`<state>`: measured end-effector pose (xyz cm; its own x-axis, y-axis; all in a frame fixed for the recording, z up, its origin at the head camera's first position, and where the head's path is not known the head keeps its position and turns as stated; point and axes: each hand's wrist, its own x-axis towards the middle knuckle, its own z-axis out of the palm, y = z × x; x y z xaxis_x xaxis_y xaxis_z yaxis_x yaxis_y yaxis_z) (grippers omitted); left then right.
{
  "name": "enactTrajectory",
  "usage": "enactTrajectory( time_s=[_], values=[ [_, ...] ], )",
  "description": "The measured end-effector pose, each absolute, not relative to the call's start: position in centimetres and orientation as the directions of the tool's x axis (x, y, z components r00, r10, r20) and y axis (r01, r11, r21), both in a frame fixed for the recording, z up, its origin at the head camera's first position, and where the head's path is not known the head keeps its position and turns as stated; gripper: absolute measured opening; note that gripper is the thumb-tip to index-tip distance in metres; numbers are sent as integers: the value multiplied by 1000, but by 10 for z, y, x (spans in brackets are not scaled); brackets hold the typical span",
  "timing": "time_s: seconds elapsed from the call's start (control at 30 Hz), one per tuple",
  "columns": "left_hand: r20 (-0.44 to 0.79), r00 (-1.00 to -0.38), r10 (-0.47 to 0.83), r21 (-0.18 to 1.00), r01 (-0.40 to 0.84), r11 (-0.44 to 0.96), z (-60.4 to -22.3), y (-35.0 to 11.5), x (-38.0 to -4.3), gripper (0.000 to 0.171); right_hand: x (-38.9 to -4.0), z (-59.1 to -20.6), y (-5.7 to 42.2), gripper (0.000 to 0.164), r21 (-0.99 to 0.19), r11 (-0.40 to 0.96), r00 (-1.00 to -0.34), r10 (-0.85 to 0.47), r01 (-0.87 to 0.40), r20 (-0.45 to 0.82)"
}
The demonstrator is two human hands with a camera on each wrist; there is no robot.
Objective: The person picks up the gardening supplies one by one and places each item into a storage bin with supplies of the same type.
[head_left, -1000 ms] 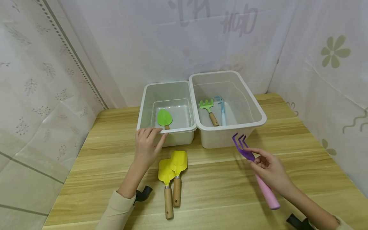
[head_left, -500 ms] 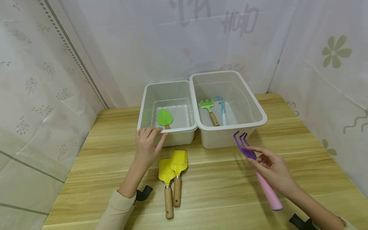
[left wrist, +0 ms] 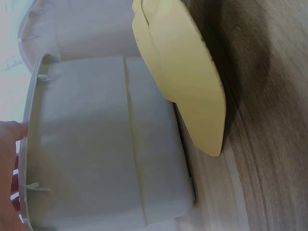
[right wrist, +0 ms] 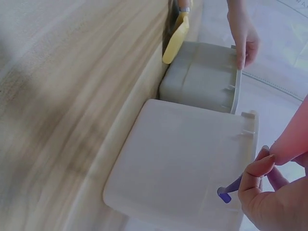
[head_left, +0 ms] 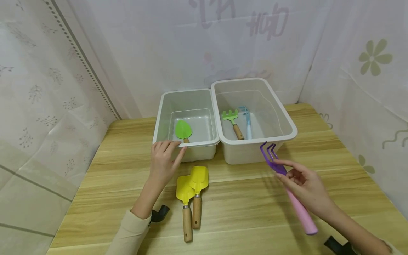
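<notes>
My left hand (head_left: 164,161) grips the front rim of the smaller grey bin (head_left: 199,153), fingers over the edge and thumb outside. A green trowel (head_left: 183,129) lies in that bin. My right hand (head_left: 307,187) pinches a hand rake with a purple three-pronged head and pink handle (head_left: 301,212) near its neck. The rake is held in front of the larger white bin (head_left: 245,152), tines toward it. Inside the larger bin are a green hand rake (head_left: 234,124) with a wooden handle and a light blue hand rake (head_left: 248,124).
Two yellow shovels (head_left: 199,177) with wooden handles lie partly overlapping on the wooden table (head_left: 242,216), between my forearms. The bins stand side by side near the table's back edge, before a patterned cloth backdrop (head_left: 178,46).
My right hand has drifted slightly right with the purple-and-pink hand rake. My left hand keeps its hold on the bin rim. The bins and the tools in them stay put.
</notes>
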<state>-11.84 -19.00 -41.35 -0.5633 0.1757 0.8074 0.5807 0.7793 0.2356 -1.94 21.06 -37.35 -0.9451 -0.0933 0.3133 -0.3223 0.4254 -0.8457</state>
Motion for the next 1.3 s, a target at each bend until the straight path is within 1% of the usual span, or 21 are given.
enactTrajectory(
  time_s=[0.33, 0.67, 1.0, 1.3],
  values=[
    [804, -568, 178, 236, 579, 780, -412, -189, -117, 24, -20, -364, 212, 47, -841, 422, -940, -113, -339, 322],
    [807, -565, 173, 238, 578, 781, -412, -189, -117, 26, -17, -354, 211, 37, -842, 432, -946, -142, -323, 290],
    [803, -569, 178, 236, 578, 781, -412, -189, -117, 25, -12, -349, 211, 38, -833, 440, -942, -143, -336, 304],
    [805, -566, 176, 237, 580, 779, -412, -189, -117, 25, -17, -341, 211, 38, -823, 443, -935, -146, -354, 323]
  ],
)
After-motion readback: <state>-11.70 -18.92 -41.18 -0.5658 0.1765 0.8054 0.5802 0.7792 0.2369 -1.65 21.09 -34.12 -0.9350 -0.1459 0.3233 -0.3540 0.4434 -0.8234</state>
